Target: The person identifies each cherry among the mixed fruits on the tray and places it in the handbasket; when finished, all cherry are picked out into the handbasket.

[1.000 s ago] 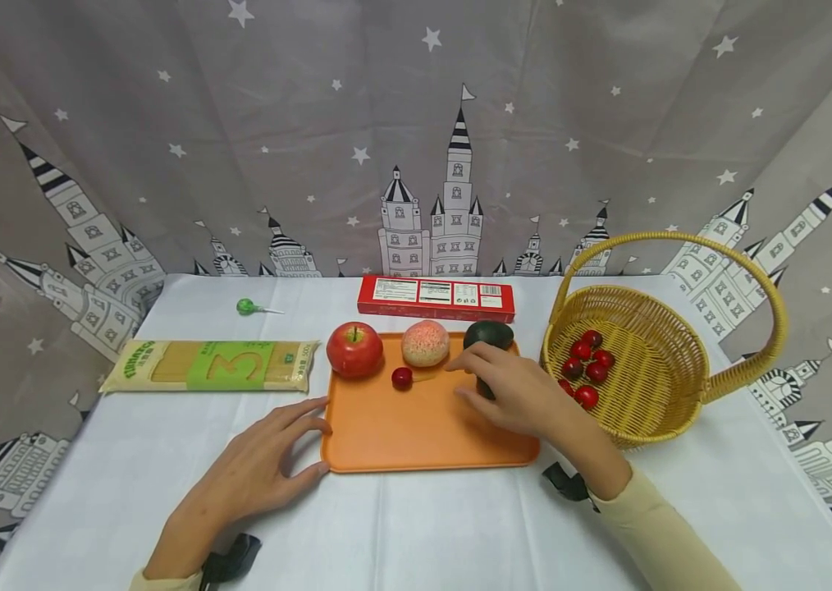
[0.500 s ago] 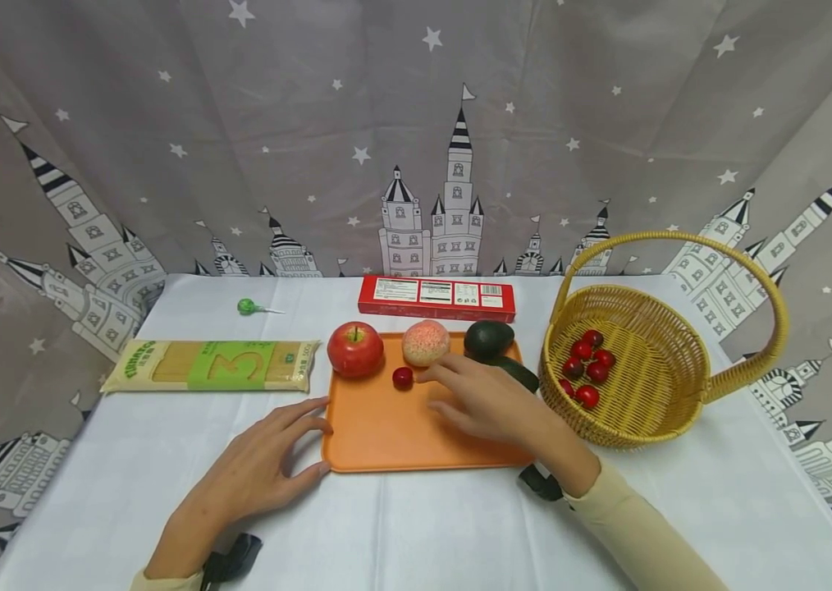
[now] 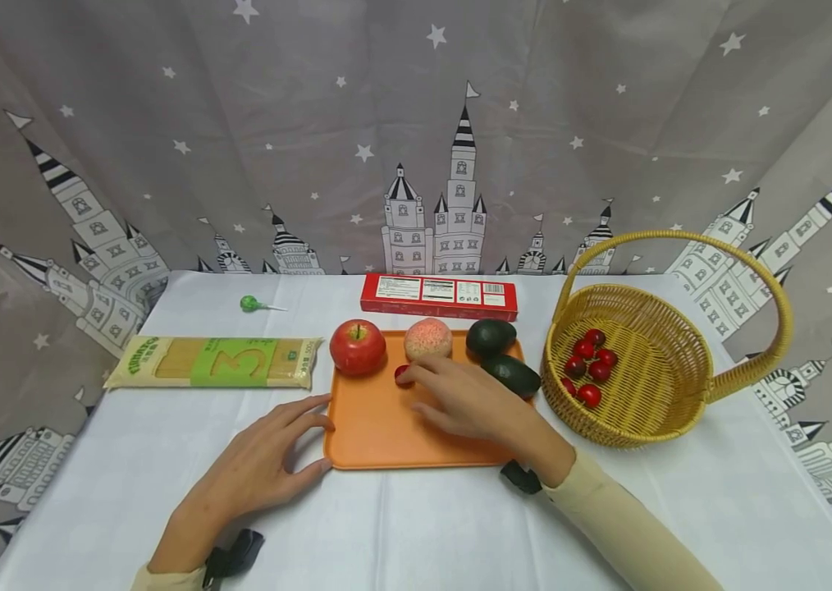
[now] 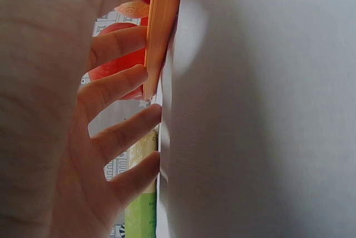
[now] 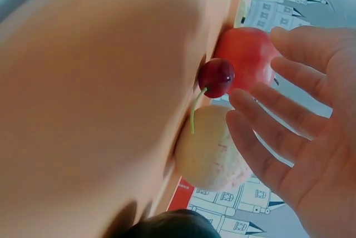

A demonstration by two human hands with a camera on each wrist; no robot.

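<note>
My right hand [image 3: 464, 402] hovers over the orange tray [image 3: 379, 439], its fingers spread and relaxed with nothing in them. Its fingertips overlap a dark red cherry [image 3: 401, 374] in the head view. The right wrist view shows this cherry [image 5: 216, 77] with its green stem, apart from the fingers. My left hand [image 3: 249, 468] lies at the tray's left edge, with relaxed fingertips against the rim [image 4: 158, 38]. A red apple [image 3: 358, 346] sits in the tray's back left corner. Beside it is a speckled peach [image 3: 428, 336], then two dark green avocados [image 3: 491, 336] at the right.
To the right stands a yellow wicker basket [image 3: 660, 369] with a tall handle, holding several cherries [image 3: 584, 348]. A red box [image 3: 438, 297] lies behind the tray. Left of the tray are a noodle packet [image 3: 231, 363] and a green lollipop [image 3: 249, 304]. A grey curtain hangs behind.
My right hand has moved left across the tray, from in front of the avocados to the single cherry. Both avocados now show fully. My left hand stays at the tray's edge.
</note>
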